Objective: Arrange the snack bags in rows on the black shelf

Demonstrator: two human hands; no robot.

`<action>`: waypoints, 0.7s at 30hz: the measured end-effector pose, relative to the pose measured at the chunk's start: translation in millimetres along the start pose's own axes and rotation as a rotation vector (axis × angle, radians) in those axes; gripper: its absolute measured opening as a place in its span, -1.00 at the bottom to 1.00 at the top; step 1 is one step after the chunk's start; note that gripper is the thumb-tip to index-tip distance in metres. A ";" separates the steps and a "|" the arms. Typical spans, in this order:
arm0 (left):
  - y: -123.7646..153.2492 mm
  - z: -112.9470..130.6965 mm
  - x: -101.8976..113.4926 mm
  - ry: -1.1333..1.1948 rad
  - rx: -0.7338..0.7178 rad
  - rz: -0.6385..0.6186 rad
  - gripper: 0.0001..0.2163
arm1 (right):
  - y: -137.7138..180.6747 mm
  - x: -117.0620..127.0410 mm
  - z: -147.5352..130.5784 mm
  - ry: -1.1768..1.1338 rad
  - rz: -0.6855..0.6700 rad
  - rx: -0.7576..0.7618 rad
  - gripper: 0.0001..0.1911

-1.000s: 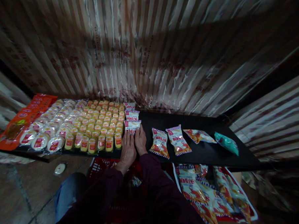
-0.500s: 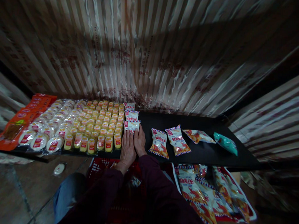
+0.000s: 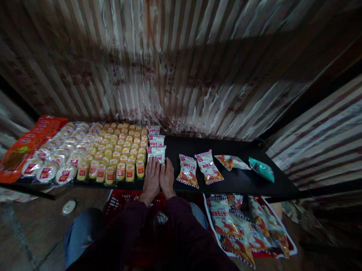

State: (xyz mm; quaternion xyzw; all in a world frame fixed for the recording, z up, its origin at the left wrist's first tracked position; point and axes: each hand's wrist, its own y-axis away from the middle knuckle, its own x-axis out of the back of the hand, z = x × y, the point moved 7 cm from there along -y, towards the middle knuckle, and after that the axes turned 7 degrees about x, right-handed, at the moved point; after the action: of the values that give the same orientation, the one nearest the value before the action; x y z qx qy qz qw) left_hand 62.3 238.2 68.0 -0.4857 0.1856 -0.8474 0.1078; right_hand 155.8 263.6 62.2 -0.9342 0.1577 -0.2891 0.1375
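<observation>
Since the frame half a second ago, both hands have drawn back slightly toward the front edge of the black shelf (image 3: 175, 145); more red lettering now shows on the front white bag (image 3: 156, 151).

Hands: my left hand (image 3: 152, 180) and right hand (image 3: 167, 179) lie side by side, pressed together, fingers straight and pointing toward the back edge. Neither pinches anything. Fingertips are at the near end of the front bag, whose lower part they hide; I cannot tell how firmly they bear on it.

Position of bag: nearest of three in a column running to the back edge, with the middle bag (image 3: 156, 141) just behind it and the back bag (image 3: 153, 129) beyond. Column stands just beside the yellow packets (image 3: 117, 153). Left of those: round white packets (image 3: 65, 173), then orange packets (image 3: 24, 152) along the left edge.

Right of my hands, set apart: two matching bags near the front edge, upright bag (image 3: 188, 170) and tilted bag (image 3: 209, 167); then a turned bag (image 3: 232, 162) and a green packet (image 3: 261, 169) toward the right end.

Below front edge: white-rimmed basket (image 3: 210, 216) filled with similar bags.
</observation>
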 end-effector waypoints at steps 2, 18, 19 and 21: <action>0.8 -0.3 0.0 0.017 -0.022 0.002 -0.54 | 8.0 2.2 -0.1 0.007 0.022 0.021 -0.40; 78.6 -14.8 7.3 0.227 -0.053 -0.233 -0.54 | 102.5 12.1 -26.6 -0.017 -0.027 0.225 -0.53; 85.2 -15.5 8.9 0.223 -0.046 -0.242 -0.54 | 109.4 12.5 -27.4 -0.011 -0.046 0.238 -0.52; 100.7 -18.3 11.1 0.209 -0.034 -0.264 -0.54 | 124.9 13.0 -26.7 0.000 -0.085 0.266 -0.51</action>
State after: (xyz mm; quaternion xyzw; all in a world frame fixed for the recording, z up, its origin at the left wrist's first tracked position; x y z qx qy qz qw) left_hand 41.1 146.6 26.2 -0.4168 0.1449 -0.8968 -0.0324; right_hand 123.5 140.3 46.5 -0.9135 0.0786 -0.3132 0.2477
